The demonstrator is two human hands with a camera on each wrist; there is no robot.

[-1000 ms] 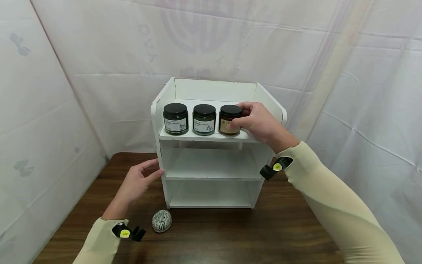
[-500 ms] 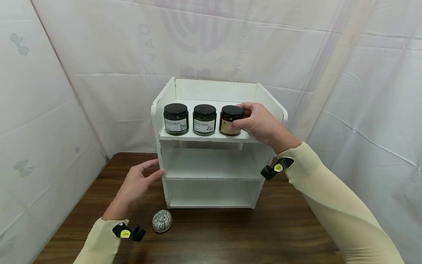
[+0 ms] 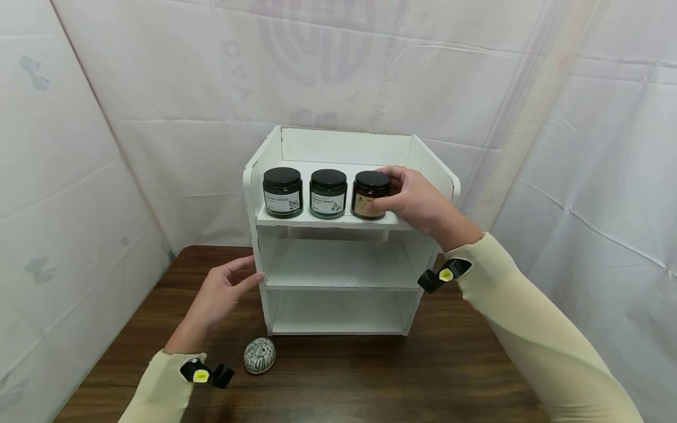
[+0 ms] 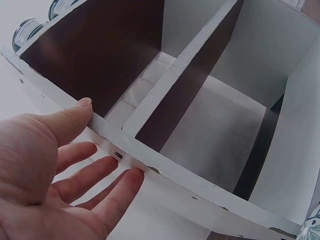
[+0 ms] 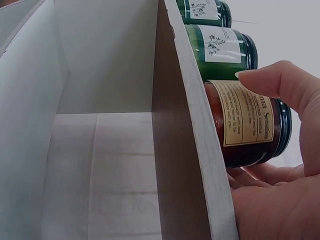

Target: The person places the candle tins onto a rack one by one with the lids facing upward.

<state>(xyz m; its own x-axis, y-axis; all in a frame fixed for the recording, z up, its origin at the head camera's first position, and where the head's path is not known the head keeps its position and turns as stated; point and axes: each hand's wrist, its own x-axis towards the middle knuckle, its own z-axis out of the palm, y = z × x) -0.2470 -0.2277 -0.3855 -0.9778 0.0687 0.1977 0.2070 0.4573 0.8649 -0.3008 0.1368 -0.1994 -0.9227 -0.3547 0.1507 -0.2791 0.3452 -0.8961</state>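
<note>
White three-tier shelf unit: I log its side panel against the left fingertips. Left hand: fingers loosely spread, gripping nothing, presumably there to steady the unit. Right hand: thumb in front, fingers behind, pinching the amber candle jar on the top shelf, I judge to line it up. Green candle jars, two: past the right thumb. Patterned dome: below the left fingers.

White sheets around a wooden table make this a makeshift booth.
</note>
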